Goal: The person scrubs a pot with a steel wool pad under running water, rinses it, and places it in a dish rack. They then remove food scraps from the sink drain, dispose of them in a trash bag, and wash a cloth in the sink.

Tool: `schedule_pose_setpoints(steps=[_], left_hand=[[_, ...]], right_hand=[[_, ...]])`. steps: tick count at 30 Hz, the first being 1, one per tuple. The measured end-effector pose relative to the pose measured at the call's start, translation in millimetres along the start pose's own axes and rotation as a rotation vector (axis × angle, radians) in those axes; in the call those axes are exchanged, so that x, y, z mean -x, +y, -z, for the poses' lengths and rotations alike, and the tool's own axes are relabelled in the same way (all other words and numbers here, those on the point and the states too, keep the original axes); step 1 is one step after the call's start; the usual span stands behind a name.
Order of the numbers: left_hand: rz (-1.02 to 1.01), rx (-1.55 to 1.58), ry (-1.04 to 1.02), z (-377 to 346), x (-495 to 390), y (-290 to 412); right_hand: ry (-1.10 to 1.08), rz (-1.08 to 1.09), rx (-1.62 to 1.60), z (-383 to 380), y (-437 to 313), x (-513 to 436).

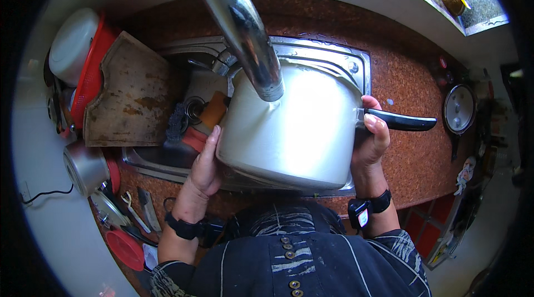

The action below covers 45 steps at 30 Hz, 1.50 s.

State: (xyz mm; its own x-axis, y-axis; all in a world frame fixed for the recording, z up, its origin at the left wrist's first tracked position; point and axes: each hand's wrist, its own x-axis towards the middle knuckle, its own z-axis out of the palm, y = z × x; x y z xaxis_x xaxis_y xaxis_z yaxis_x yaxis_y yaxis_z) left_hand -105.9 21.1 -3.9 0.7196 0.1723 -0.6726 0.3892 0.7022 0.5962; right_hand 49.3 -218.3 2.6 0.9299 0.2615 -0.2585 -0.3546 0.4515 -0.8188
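Note:
Over the sink (pixel 362 61), a large silvery metal pot (pixel 308 138) lies tilted on its side beneath the chrome faucet (pixel 246 30). Water from the spout runs onto the pot's wall. My left hand (pixel 206 165) presses against the pot's lower left side, thumb up along the edge. On the other side my right hand (pixel 373 134) grips the pot where its black handle (pixel 402 122) joins the wall; the handle points right. The pot's inside is hidden from me.
A worn wooden cutting board (pixel 131 96) leans across the sink's left part, beside a sponge (pixel 214 109) and a grey scouring pad (pixel 177 119). A red basket (pixel 88 80), a smaller metal pot (pixel 85 167) and a cleaver (pixel 149 208) are at left. A pressure cooker lid (pixel 459 109) lies far right.

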Motion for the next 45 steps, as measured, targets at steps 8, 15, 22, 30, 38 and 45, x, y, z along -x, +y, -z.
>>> schedule_pose_setpoints(steps=[8, 15, 22, 30, 38, 45], left_hand=[[-0.131, -0.107, 0.064, -12, 12, 16], [-0.219, -0.070, 0.174, 6, 55, 6], [-0.294, -0.143, 0.185, 27, 56, -27], [-0.488, -0.594, -0.078, 22, 42, -39], [-0.391, -0.595, 0.051, 1, 38, -13], [-0.340, -1.021, -0.856, -50, 28, -23]], right_hand=[[-0.036, -0.038, -0.181, 3, 13, -4], [-0.075, -0.197, -0.263, -16, 29, 3], [0.096, -0.339, -0.228, -29, 24, 3], [0.275, -0.249, -0.276, -8, -7, 9], [-0.047, 0.167, -0.053, -11, -9, 18], [-0.185, 0.292, 0.047, -10, -12, 10]])
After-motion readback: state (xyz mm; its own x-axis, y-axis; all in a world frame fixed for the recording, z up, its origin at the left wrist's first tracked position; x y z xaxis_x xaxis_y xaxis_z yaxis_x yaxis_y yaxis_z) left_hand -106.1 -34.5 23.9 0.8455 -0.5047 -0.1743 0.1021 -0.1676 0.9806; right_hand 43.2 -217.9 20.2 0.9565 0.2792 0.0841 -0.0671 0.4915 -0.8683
